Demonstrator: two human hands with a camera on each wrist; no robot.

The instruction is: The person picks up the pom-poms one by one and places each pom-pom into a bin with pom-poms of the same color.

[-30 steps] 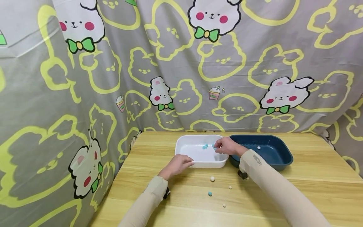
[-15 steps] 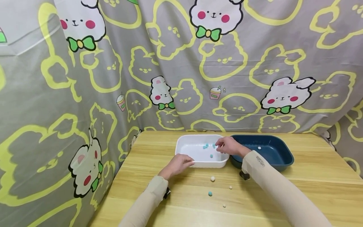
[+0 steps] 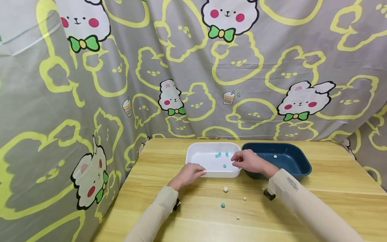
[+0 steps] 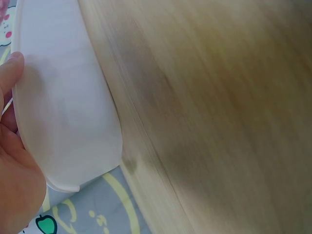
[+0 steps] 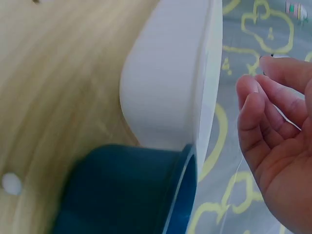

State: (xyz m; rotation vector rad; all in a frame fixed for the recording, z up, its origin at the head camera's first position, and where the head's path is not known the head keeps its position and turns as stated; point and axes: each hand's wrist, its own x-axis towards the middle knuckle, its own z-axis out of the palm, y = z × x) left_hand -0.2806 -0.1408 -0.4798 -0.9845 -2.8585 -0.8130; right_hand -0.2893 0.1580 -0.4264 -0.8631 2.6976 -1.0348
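My left hand [image 3: 189, 174] grips the near left rim of a white plastic tub [image 3: 225, 174], which stands on the wooden table. In the left wrist view the thumb lies on the outer side of the tub's wall. Several small teal balls [image 3: 224, 166] lie on the tub's floor. Above the tub's right end is my right hand [image 3: 249, 160], its fingers loosely bent. The right wrist view shows nothing between those fingers. A dark blue tub [image 3: 290, 161] stands close on the right with a small white ball [image 3: 275, 156] in it; my right forearm hides part of its near side.
On the wooden table [image 3: 196, 215], in front of the tubs, lie a white ball [image 3: 225, 189], a teal ball [image 3: 222, 205] and two smaller pale balls, one to the right [image 3: 244, 198] and one nearer [image 3: 238, 218]. A patterned curtain [image 3: 193, 74] hangs behind and at the left.
A teal ball that was in my right fingers lies on the white tub's floor. My right hand has let go and drawn slightly right. My left hand stays on the rim.
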